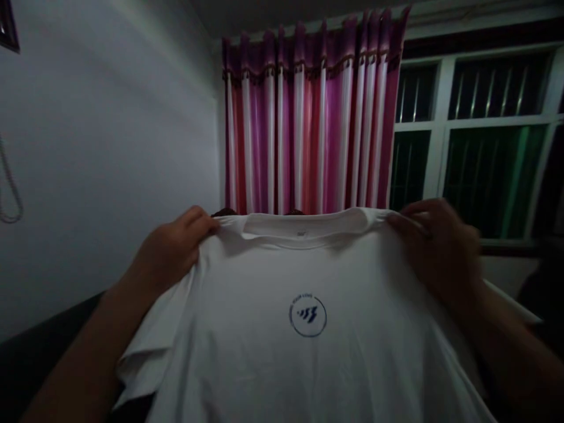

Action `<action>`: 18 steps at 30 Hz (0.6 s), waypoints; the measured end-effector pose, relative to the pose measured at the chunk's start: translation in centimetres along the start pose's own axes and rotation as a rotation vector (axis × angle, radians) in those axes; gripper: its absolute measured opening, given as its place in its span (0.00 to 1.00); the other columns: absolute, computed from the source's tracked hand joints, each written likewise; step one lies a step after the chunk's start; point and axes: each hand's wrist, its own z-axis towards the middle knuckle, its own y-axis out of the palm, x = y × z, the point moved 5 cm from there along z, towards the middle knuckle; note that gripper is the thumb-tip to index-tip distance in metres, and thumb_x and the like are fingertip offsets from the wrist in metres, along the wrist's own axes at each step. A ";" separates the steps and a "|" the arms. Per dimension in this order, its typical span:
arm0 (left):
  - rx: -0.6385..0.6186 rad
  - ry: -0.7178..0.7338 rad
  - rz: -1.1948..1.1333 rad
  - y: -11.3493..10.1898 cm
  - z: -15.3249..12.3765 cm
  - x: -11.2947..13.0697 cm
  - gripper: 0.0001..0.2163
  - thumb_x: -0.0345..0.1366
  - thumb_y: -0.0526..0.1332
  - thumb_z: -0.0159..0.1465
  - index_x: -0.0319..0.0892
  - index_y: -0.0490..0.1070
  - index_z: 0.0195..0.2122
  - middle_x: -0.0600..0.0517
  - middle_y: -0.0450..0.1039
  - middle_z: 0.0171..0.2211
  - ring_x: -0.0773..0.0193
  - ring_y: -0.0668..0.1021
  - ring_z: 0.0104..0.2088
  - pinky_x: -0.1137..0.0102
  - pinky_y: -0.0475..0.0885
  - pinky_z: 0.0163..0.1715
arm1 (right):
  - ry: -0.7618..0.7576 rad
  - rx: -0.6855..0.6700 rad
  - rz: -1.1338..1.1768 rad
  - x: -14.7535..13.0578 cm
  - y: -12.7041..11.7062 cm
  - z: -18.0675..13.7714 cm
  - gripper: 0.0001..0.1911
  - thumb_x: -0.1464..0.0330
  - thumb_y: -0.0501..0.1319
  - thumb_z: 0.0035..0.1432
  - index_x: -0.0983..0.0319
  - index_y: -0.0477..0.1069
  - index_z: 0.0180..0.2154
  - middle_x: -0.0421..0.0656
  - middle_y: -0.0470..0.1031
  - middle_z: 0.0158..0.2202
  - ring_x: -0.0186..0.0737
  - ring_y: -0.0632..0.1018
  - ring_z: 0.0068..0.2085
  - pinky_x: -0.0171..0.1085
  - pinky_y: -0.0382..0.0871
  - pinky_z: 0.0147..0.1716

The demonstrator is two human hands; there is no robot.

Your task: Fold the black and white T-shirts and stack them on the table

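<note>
A white T-shirt (264,305) hangs spread out in front of me, its front facing me. A dark round print (308,315) sits on its chest, and the neckline lies along the top with a small label inside. My left hand (174,247) pinches the shoulder on the left, fingers closed on the cloth. On the other side my right hand (440,241) grips the opposite shoulder, slightly blurred. One sleeve droops below my left forearm. The lower part of the shirt runs out of the frame.
A pink, purple and white striped curtain (308,129) hangs behind the shirt. To its right is a barred window (445,106). A pale wall (110,129) fills the left side, with a cord loop (13,217) at its edge. Dark shapes show low on both sides.
</note>
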 end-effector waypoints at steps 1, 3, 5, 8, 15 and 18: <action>-0.098 0.009 0.024 2.7 1.1 -0.5 0.13 0.27 0.49 0.63 0.40 0.68 0.45 0.50 0.66 0.44 0.64 0.73 0.37 0.69 0.68 0.41 | 0.003 -0.072 -0.006 0.8 2.9 0.3 0.17 0.54 0.56 0.64 0.61 0.68 0.43 0.47 0.77 0.38 0.45 0.78 0.39 0.38 0.67 0.34; -0.250 -0.038 -0.018 8.5 2.5 -1.1 0.15 0.24 0.47 0.63 0.40 0.69 0.46 0.47 0.67 0.47 0.63 0.74 0.38 0.67 0.69 0.43 | 0.044 -0.333 -0.023 3.0 9.3 -0.4 0.18 0.56 0.51 0.67 0.64 0.68 0.45 0.49 0.77 0.38 0.43 0.77 0.37 0.38 0.67 0.34; -0.347 -0.085 -0.103 13.9 2.8 -0.9 0.16 0.23 0.46 0.63 0.38 0.69 0.45 0.45 0.69 0.47 0.61 0.75 0.41 0.65 0.68 0.47 | 0.125 -0.580 -0.061 4.9 14.8 -2.8 0.20 0.58 0.49 0.69 0.66 0.68 0.48 0.50 0.75 0.40 0.41 0.77 0.37 0.39 0.69 0.35; -0.417 -0.131 -0.171 20.1 0.7 1.1 0.15 0.26 0.45 0.66 0.35 0.70 0.44 0.44 0.70 0.50 0.60 0.75 0.47 0.65 0.68 0.50 | 0.183 -0.801 -0.070 5.9 19.6 -8.2 0.19 0.59 0.55 0.66 0.65 0.67 0.51 0.47 0.72 0.46 0.41 0.76 0.43 0.44 0.72 0.42; -0.466 -0.196 -0.229 22.9 -16.1 8.6 0.19 0.31 0.53 0.66 0.47 0.64 0.59 0.47 0.57 0.65 0.56 0.64 0.63 0.58 0.64 0.60 | 0.118 -1.268 0.006 4.3 21.5 -24.9 0.29 0.54 0.62 0.58 0.59 0.66 0.58 0.56 0.61 0.62 0.63 0.62 0.62 0.62 0.57 0.57; -0.399 -0.209 -0.247 18.1 -25.1 11.2 0.22 0.35 0.55 0.67 0.56 0.58 0.62 0.53 0.60 0.64 0.60 0.69 0.60 0.64 0.72 0.55 | 0.016 -1.568 -0.002 2.8 19.3 -30.9 0.39 0.53 0.64 0.55 0.59 0.58 0.64 0.57 0.49 0.67 0.68 0.49 0.66 0.67 0.46 0.60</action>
